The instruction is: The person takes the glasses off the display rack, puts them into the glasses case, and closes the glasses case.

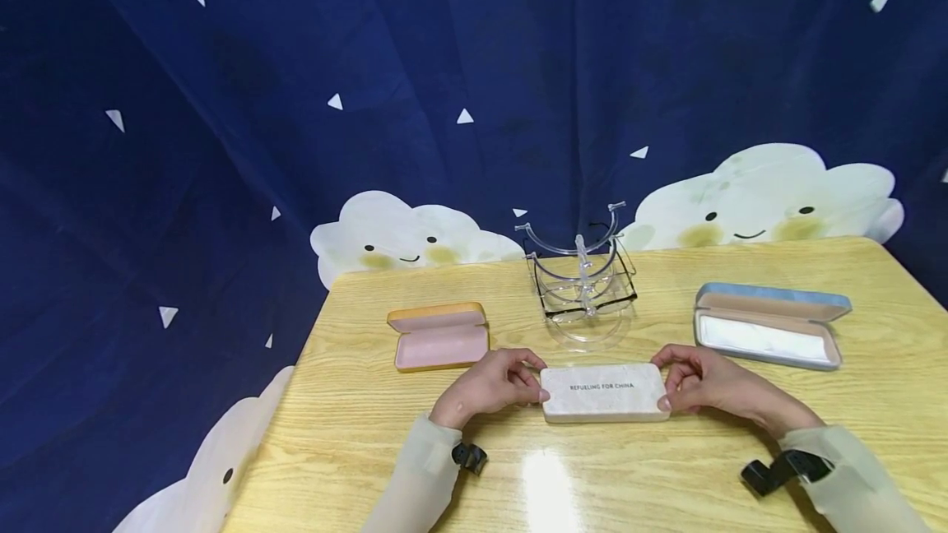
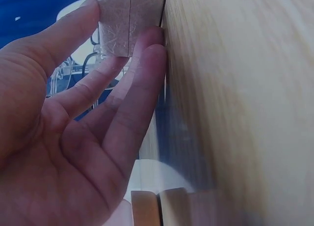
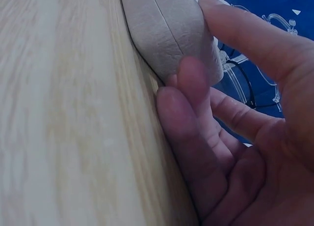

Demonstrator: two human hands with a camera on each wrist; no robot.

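Note:
A closed off-white glasses case [image 1: 603, 407] lettered "REFUELING FOR CHINA" lies on the wooden table, its long side across my view. My left hand [image 1: 490, 385] grips its left end between thumb and fingers, and my right hand [image 1: 714, 387] holds the right end the same way. The left wrist view shows the case [image 2: 114, 19] end-on, with its lid seam and fingertips around the lower edge. In the right wrist view, the marbled case [image 3: 171, 24] sits at table level, the thumb on its top edge and fingertips by its underside.
Behind the case stands a clear display stand [image 1: 583, 253] carrying several pairs of glasses. An open orange case [image 1: 401, 359] with pink lining lies to the left. On the right is an open blue case [image 1: 773, 296] with a white cloth [image 1: 763, 339] inside.

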